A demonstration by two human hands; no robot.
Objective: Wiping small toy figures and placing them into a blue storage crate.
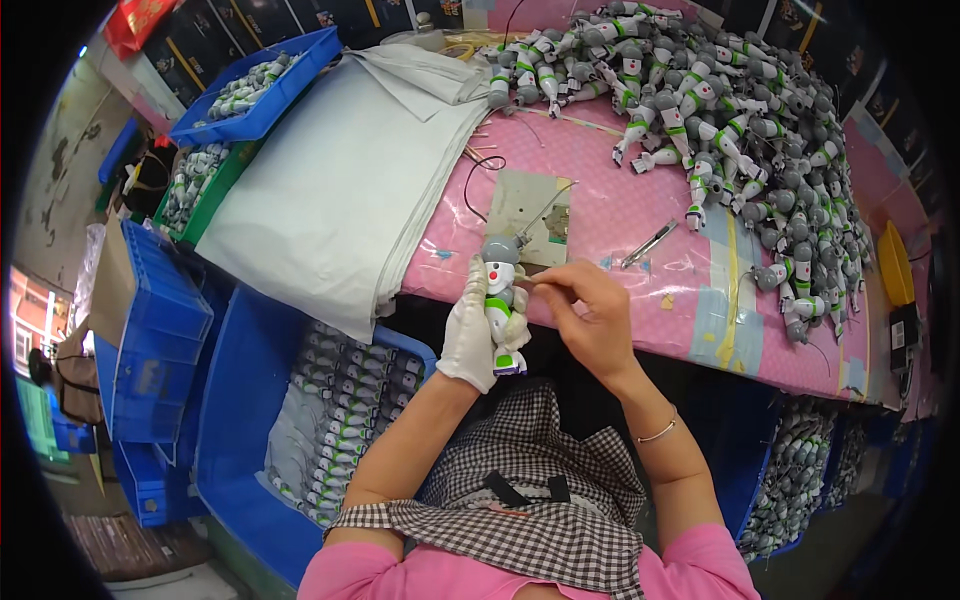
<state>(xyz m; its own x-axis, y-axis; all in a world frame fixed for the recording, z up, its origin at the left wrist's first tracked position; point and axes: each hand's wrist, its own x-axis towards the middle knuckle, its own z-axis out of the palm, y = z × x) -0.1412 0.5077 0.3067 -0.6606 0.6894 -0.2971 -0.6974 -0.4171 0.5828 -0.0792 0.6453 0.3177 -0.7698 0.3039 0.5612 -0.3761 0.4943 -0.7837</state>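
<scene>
My left hand [468, 335], in a white glove, is wrapped round a toy figure [498, 318] and holds it upright at the table's near edge. The figure has a grey round head, a white body with a red spot, and green bands; a thin wire rises from its head. Bare and pinched together, the fingers of my right hand [592, 312] hold a thin stick [526, 280] against the figure's side. Just beyond the figure, a worn metal plate [520, 205] lies on the pink table cover [600, 215]. A metal pen-like tool [650, 245] rests to its right.
Many similar figures [700, 100] are heaped at the table's far right. White sheets [330, 190] cover its left side. A blue tub [240, 420] with rows of figures stands at my left. Blue [320, 50] and green trays [235, 170] hold more. A yellow container [895, 262] sits far right.
</scene>
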